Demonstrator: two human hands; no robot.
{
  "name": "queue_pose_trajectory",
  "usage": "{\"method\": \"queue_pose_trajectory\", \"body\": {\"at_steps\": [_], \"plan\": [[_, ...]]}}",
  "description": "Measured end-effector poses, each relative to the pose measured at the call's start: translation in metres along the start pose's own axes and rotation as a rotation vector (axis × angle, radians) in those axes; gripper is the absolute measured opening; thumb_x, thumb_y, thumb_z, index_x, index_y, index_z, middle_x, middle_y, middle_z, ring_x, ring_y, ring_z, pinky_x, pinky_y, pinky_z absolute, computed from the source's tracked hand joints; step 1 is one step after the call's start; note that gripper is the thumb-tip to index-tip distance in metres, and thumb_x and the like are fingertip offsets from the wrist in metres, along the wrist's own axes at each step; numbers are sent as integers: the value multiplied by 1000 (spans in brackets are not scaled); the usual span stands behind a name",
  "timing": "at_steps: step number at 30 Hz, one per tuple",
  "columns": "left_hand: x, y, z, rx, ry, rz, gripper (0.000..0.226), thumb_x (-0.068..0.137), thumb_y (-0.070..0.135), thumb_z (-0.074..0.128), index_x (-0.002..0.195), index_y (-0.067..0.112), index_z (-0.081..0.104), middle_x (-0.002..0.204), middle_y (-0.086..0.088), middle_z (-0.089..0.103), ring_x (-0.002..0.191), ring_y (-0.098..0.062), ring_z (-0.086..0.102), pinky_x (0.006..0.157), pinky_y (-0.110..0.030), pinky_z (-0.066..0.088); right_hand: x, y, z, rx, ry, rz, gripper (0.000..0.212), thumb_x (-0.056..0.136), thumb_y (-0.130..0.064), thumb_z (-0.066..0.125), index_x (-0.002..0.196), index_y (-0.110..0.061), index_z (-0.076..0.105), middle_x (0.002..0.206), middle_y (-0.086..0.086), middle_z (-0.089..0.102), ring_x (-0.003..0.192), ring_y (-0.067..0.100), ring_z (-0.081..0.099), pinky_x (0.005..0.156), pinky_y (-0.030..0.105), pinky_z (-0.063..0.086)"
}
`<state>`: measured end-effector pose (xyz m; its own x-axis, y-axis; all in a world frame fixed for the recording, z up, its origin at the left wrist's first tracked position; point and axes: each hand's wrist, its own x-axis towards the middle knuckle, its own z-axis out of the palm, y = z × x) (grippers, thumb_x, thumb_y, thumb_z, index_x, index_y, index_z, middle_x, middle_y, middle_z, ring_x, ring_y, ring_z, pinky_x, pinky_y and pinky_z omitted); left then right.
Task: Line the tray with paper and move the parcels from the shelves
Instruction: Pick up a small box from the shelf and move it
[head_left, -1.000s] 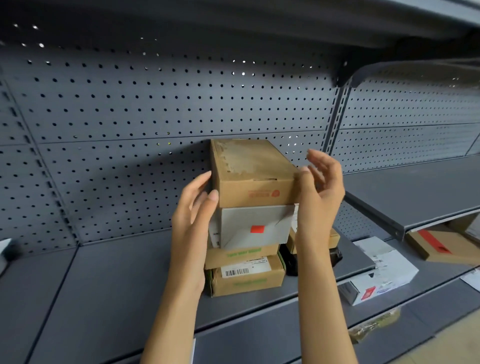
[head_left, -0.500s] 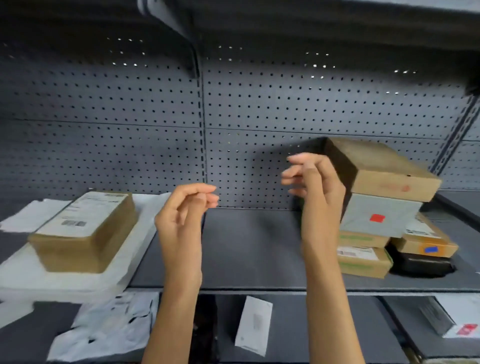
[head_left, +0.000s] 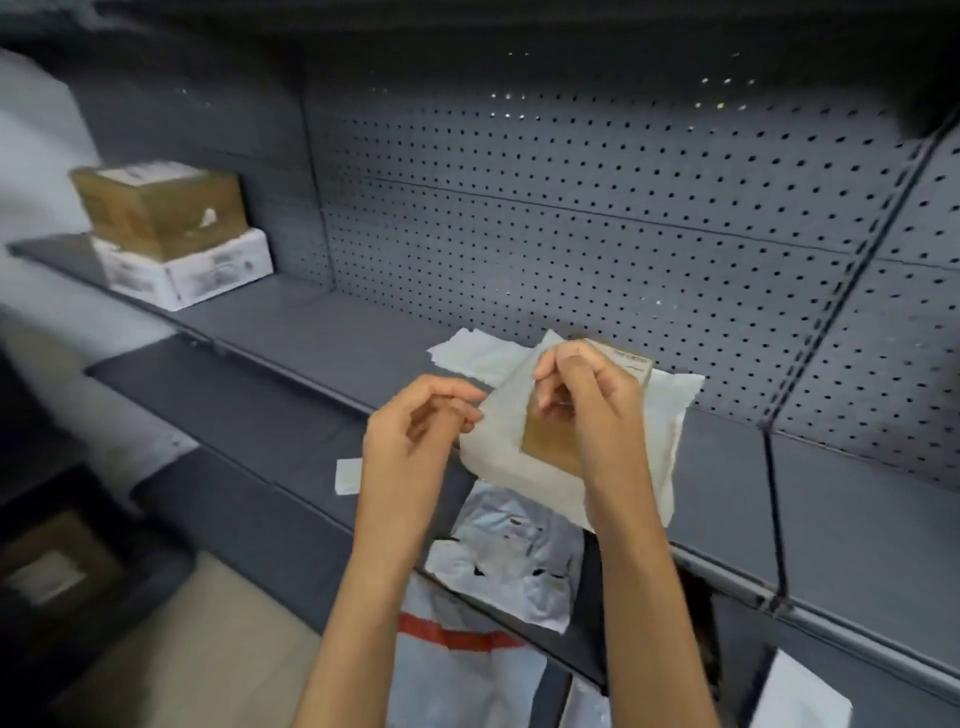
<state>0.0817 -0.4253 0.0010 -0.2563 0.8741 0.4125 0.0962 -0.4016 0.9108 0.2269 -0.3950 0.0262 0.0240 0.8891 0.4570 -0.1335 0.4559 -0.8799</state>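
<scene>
Two bare hands were raised in front of a grey metal shelf (head_left: 779, 499). The left hand (head_left: 415, 431) hovered with its fingers curled loosely inward, grasping nothing, its fingertips close to the left edge of a white sheet of paper (head_left: 524, 441); whether they touched the edge could not be told. The right hand (head_left: 587, 395), at about 2 o'clock from the left, had its fingers bent into a loose fist and held nothing. It was raised in front of a brown cardboard parcel (head_left: 550, 441) that lay on the white paper on the shelf; whether it touched the parcel could not be told.

At 6 o'clock from the hands, on a lower shelf, lay a crumpled grey mailer bag (head_left: 509, 561), and below it a white bag with a red stripe (head_left: 462, 670). At 10 o'clock, far to the left on a higher shelf, a brown box (head_left: 161, 208) sat on top of a white box (head_left: 192, 275). A perforated grey back panel (head_left: 597, 208) filled the space behind the shelves.
</scene>
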Motion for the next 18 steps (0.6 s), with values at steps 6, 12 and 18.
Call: {"method": "queue_pose_trajectory", "body": {"at_steps": [6, 12, 18], "plan": [[39, -26, -94, 47, 201, -16, 30, 93, -11, 50, 90, 8, 74, 76, 2, 71, 77, -7, 68, 79, -19, 54, 37, 43, 111, 88, -197, 77, 31, 93, -19, 45, 67, -22, 62, 60, -5, 55, 58, 9, 52, 59, 18, 45], [95, -55, -165, 142, 315, -19, 32, 93, -13, 49, 92, 7, 75, 78, -5, 73, 78, -4, 68, 77, -13, 51, 88, 89, 207, 151, -308, 157, 37, 101, -5, 42, 70, -17, 60, 61, -2, 53, 58, 10, 51, 60, 18, 45], [187, -72, -232, 212, 343, 18, 40, 98, -5, 48, 105, 20, 79, 81, -5, 74, 82, -8, 70, 83, -16, 52, 170, 120, 301, 222, -362, 145, 35, 102, -5, 40, 73, -14, 58, 61, -2, 51, 57, 9, 50, 62, 22, 43]]}}
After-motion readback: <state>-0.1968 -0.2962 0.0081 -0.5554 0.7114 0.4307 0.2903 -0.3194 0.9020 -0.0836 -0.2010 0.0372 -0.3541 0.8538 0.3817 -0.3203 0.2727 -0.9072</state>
